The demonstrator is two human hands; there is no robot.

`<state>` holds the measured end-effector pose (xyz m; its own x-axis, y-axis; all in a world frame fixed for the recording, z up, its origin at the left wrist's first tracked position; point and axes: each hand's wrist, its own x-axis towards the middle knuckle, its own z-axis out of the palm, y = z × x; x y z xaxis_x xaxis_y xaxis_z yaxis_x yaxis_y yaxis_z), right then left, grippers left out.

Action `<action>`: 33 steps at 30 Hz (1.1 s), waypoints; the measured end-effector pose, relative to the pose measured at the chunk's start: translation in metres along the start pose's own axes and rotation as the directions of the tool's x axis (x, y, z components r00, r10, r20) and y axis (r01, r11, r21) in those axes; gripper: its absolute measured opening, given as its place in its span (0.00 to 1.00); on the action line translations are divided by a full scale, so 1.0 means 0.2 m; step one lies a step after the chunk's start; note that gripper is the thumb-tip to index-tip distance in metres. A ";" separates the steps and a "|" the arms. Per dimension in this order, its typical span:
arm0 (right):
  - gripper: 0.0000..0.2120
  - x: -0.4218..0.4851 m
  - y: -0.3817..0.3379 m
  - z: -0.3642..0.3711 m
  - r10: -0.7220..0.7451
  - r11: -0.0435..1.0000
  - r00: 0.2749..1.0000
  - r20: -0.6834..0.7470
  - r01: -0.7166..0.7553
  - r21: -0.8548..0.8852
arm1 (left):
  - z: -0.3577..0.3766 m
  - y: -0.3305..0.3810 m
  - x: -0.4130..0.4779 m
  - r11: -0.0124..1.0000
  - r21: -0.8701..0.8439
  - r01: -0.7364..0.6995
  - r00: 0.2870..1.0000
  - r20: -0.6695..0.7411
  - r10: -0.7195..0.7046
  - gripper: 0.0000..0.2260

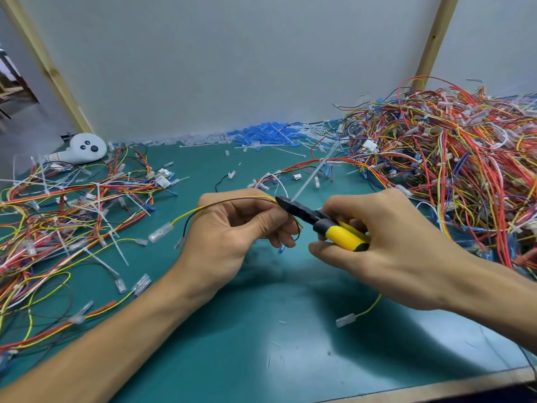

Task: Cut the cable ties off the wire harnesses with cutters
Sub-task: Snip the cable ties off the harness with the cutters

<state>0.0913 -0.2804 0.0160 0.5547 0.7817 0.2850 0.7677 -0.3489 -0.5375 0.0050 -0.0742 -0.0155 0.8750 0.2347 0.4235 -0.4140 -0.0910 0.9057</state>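
Mid-frame, the left hand's fingers are pinching a thin yellow-black wire harness; the right hand is gripping yellow-handled cutters at its white cable tie. Tangled wire heaps are crowding the green tabletop.

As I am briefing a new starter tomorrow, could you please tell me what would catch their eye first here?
First, the huge tangled heap of wire harnesses at the far right of the green mat. Then, at centre, the right hand gripping yellow-handled cutters, tips at a white cable tie on the thin harness the left hand pinches.
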 end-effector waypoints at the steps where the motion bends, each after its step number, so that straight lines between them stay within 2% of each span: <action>1: 0.16 0.00 0.00 0.00 0.004 1.000 1.000 -0.003 -0.004 0.002 | 0.00 0.00 0.00 1.000 -0.009 0.015 1.000 -0.006 -0.015 0.09; 5: 0.17 -0.01 -0.01 0.01 0.038 0.998 0.999 0.038 -0.040 0.049 | 0.01 0.00 0.01 0.998 -0.008 0.062 0.998 -0.010 -0.062 0.10; 7: 0.18 0.00 0.00 0.01 0.069 0.984 0.994 0.080 -0.081 0.158 | 0.01 0.00 0.01 0.996 -0.005 0.086 0.996 -0.003 -0.086 0.11; 10: 0.15 0.02 0.01 0.01 0.072 0.846 0.955 0.289 -0.212 0.489 | 0.00 0.00 0.01 0.996 -0.004 0.094 0.996 0.010 -0.094 0.13; 12: 0.19 0.03 0.01 0.00 0.050 0.758 0.925 0.378 -0.282 0.589 | 0.00 0.00 0.01 0.996 0.005 0.086 0.996 0.018 -0.086 0.13; 14: 0.22 0.04 0.04 0.01 0.048 0.756 0.923 0.382 -0.283 0.590 | 0.00 0.00 0.01 0.996 0.009 0.089 0.996 0.020 -0.089 0.12; 17: 0.18 0.05 0.07 0.03 0.017 0.803 0.932 0.362 -0.228 0.551 | 0.00 -0.01 0.01 0.996 0.013 0.091 0.995 0.029 -0.091 0.12; 20: 0.17 0.05 0.08 0.06 0.014 0.803 0.940 0.340 -0.213 0.557 | 0.01 -0.02 0.01 0.995 0.011 0.099 0.994 0.036 -0.099 0.12; 29: 0.20 0.04 0.04 0.08 0.117 0.786 0.932 0.344 -0.298 0.541 | 0.02 -0.03 0.02 0.995 0.019 0.098 0.994 0.047 -0.098 0.12; 33: 0.14 0.03 0.00 0.06 0.110 0.813 0.932 0.345 -0.284 0.509 | 0.02 -0.03 0.01 0.996 0.017 0.090 0.994 0.059 -0.090 0.13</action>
<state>0.0908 -0.2697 0.0076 0.4909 0.8686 -0.0674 0.3030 -0.2428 -0.9215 0.0108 -0.0772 -0.0203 0.9220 0.1847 0.3402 -0.3297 -0.0857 0.9402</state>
